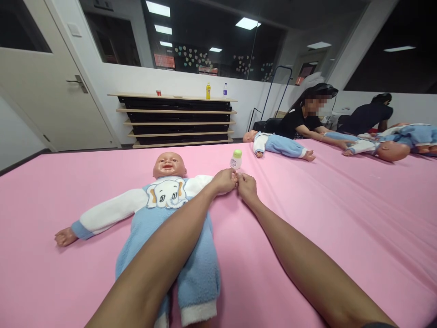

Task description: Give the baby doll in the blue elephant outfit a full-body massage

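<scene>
A baby doll (166,195) in a white and blue fleece suit with an elephant face on its chest lies on its back on the pink sheet (252,273). My left hand (224,181) is closed round the doll's arm on the right side, near its wrist. Fingertips of my right hand (247,187) pinch at the small hand of that same arm, touching my left fingers. Just beyond my hands stands a small clear bottle (236,160) with a green cap. The doll's other arm (105,214) stretches out to the left. My left forearm crosses over its body.
Another doll (278,143) lies farther back on the right. Beyond it a person in black (303,116) reaches to a third doll (378,148), and another person (367,114) sits farther off. Stacked boards (177,111) against the wall carry a yellow bottle (208,91) and a clear bottle (225,89).
</scene>
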`<state>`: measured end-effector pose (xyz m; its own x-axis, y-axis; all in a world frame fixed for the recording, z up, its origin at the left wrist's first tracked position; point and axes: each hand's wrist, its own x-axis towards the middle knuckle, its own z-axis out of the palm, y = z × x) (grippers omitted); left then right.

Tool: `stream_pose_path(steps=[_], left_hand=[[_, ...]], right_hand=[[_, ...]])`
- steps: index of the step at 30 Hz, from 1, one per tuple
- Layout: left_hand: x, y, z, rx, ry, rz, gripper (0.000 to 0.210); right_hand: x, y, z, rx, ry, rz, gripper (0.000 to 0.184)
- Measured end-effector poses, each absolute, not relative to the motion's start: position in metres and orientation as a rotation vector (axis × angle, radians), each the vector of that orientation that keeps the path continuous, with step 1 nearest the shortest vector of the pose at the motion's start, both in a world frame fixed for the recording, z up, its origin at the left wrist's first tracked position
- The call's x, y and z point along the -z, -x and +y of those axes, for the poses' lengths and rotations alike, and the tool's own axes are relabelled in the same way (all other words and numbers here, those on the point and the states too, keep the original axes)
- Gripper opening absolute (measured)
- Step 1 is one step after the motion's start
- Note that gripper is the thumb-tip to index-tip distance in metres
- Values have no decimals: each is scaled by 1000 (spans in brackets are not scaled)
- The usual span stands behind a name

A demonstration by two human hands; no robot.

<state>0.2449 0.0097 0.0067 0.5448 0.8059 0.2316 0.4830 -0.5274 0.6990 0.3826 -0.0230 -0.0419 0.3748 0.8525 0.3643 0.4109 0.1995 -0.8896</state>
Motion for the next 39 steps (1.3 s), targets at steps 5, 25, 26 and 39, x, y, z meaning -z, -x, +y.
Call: stream_pose_path(steps=[5,25,26,39], left_hand=[[-12,-245,8,-729,-2085,958,20],[-23,-245,2,-771,-1824,920,8],[-25,-244,-1,-750,-1819,890,7],[-22,-238,6,-432,-2160,784,126]], right_hand=[[42,-385,-22,-591,1323,-1172,52],[38,-390,-18,-900,1153,-1139,42],[38,-391,-18,-899,1164,-1125,42],[30,-385,-19,-960,1184,-1062,31]])
